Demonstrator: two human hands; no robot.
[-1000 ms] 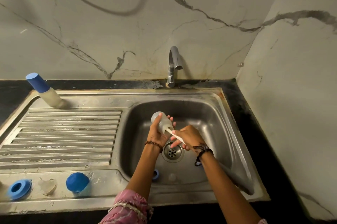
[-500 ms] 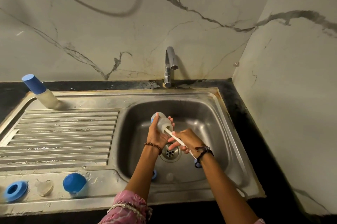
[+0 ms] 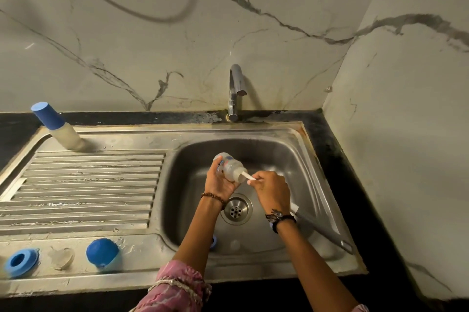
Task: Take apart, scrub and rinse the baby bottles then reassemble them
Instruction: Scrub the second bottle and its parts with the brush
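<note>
A clear bottle point(image 3: 229, 168) is held over the basin point(image 3: 291, 156), tilted, mouth toward the right. It is gripped by the left hand point(image 3: 218, 181), fingers point(image 3: 215, 169) curled round its body. A white brush handle point(image 3: 250, 177) is stuck into the mouth and is pinched by the right hand point(image 3: 272, 191), fingers closed on it; the grey far end of the handle point(image 3: 322, 231) is seen past the right wrist, over the basin's right wall. The drain point(image 3: 236, 209) lies just below the hands. A blue ring point(image 3: 214, 242) and a clear small part point(image 3: 234, 244) are seen on the basin floor near the front wall; the ring is partly hidden by the left forearm. The tap point(image 3: 234, 90) is mounted behind the basin. On the drainboard point(image 3: 83, 189), at the back left, a second bottle with a blue cap point(image 3: 58, 126) is stood upright. Along the front rim, a blue collar point(image 3: 20, 262), a clear nipple point(image 3: 62, 257) and a blue dome cap point(image 3: 102, 252) are laid in a row, apart from each other. The sink is set in a black desk point(image 3: 355, 184).
</note>
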